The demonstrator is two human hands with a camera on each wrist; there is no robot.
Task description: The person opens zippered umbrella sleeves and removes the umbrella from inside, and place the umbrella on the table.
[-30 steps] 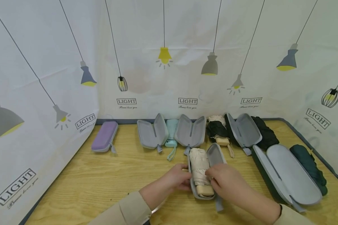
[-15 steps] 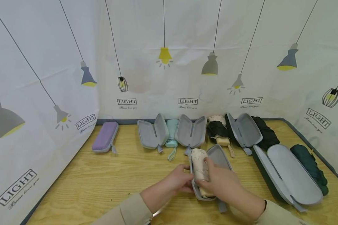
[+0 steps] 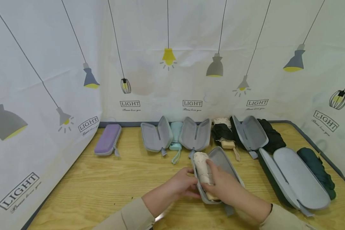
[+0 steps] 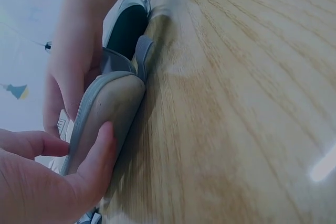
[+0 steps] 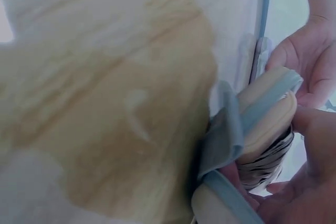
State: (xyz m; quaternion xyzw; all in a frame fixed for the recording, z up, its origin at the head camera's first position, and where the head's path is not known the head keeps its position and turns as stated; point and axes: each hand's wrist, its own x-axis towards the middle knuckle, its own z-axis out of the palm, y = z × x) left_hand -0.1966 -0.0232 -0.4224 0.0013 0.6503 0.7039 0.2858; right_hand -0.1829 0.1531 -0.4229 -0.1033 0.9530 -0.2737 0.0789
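A folded cream umbrella (image 3: 201, 162) lies in an open hard case (image 3: 220, 157) with a grey lining. My right hand (image 3: 226, 187) grips the umbrella from above, thumb and fingers spread across its lower half and covering part of the handle. From the left, my left hand (image 3: 184, 182) holds the case by its side wall. Seen from the left wrist, the left thumb presses the case's beige outer shell (image 4: 122, 98). The right wrist view shows the umbrella's pale handle end (image 5: 270, 124) beside the case edge, with gathered fabric behind it.
A closed purple case (image 3: 107, 139) stands at the back left. Along the wall are open grey-lined cases (image 3: 155, 137), a mint umbrella (image 3: 176, 132), a black-and-cream umbrella (image 3: 222, 131) and a black bundle (image 3: 271, 135). A large open case (image 3: 302, 179) and dark green umbrella (image 3: 316, 169) lie right.
My right hand has gone from the cream umbrella's right edge to a grip over its top. The case's lid has swung wider to the right. My left hand stays on the case.
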